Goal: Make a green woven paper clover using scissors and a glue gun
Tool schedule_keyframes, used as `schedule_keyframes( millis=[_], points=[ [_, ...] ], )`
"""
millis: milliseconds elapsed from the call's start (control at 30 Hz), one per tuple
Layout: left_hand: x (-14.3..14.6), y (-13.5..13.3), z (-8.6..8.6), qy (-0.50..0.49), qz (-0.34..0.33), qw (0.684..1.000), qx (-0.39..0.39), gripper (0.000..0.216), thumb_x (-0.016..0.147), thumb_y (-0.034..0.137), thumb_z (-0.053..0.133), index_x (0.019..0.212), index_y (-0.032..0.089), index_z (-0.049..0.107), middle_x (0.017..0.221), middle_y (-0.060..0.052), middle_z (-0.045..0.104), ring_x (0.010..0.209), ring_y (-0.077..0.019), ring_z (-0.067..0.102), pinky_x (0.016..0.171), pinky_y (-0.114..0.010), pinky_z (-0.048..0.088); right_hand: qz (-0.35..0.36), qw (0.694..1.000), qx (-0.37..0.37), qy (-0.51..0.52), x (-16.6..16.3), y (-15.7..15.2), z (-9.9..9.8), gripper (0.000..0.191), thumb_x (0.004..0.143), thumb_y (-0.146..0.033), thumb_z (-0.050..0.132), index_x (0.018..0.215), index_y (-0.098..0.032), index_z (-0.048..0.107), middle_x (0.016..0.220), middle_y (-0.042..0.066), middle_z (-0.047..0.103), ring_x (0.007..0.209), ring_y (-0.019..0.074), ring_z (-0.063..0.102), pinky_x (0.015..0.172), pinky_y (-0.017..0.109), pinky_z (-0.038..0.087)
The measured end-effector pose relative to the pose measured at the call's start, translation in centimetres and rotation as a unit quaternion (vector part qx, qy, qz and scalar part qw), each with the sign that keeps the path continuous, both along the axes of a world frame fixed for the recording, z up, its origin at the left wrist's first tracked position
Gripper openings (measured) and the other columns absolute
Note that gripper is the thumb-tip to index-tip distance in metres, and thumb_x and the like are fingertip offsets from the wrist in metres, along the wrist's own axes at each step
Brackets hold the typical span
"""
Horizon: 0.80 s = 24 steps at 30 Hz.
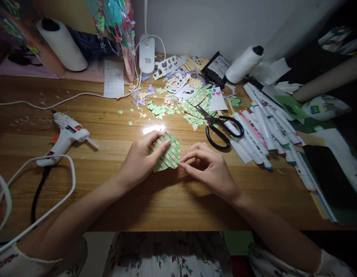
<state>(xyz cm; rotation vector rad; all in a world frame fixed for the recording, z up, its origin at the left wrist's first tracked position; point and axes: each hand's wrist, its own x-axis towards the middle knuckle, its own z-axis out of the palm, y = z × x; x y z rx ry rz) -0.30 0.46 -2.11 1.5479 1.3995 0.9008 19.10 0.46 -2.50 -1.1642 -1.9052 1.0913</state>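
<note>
A small woven mat of green and cream paper strips (170, 154) lies on the wooden table (114, 127) in front of me. My left hand (140, 159) rests on its left side, fingers stretched flat across the weave and pressing it down. My right hand (208, 167) is at the mat's right edge, its fingertips curled together in a pinch at the strip ends there. What the pinch holds is too small to make out.
Black-handled scissors (220, 125) lie just beyond my right hand, beside a row of white markers (262, 127). Paper scraps (178, 100) litter the back. A white glue gun (64, 136) and cables (51, 192) sit left. A desk lamp (146, 54) and paper rolls (62, 44) stand behind.
</note>
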Motion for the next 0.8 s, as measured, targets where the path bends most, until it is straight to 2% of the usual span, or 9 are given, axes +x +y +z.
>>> schedule_keyframes(
  millis=[467, 800],
  points=[
    [0.05, 0.03, 0.22, 0.013, 0.01, 1.0, 0.022, 0.02, 0.088, 0.036, 0.052, 0.089, 0.018, 0.06, 0.082, -0.001, 0.062, 0.077, -0.0158, 0.055, 0.068, -0.023, 0.041, 0.014, 0.999, 0.026, -0.028, 0.18, 0.11, 0.03, 0.002, 0.08, -0.02, 0.067, 0.08, -0.021, 0.068, 0.076, 0.002, 0.057, 0.078, 0.0172, 0.051, 0.057, 0.027, 0.04],
    [-0.03, 0.07, 0.32, 0.02, 0.018, 0.999, 0.029, 0.02, 0.088, 0.036, 0.052, 0.091, 0.018, 0.061, 0.088, -0.002, 0.063, 0.08, -0.0162, 0.056, 0.07, -0.023, 0.041, 0.01, 1.0, -0.018, -0.003, 0.11, -0.02, 0.08, 0.002, 0.08, -0.021, 0.066, 0.08, -0.021, 0.069, 0.078, 0.004, 0.055, 0.075, 0.0171, 0.051, 0.051, 0.025, 0.041]
  ],
)
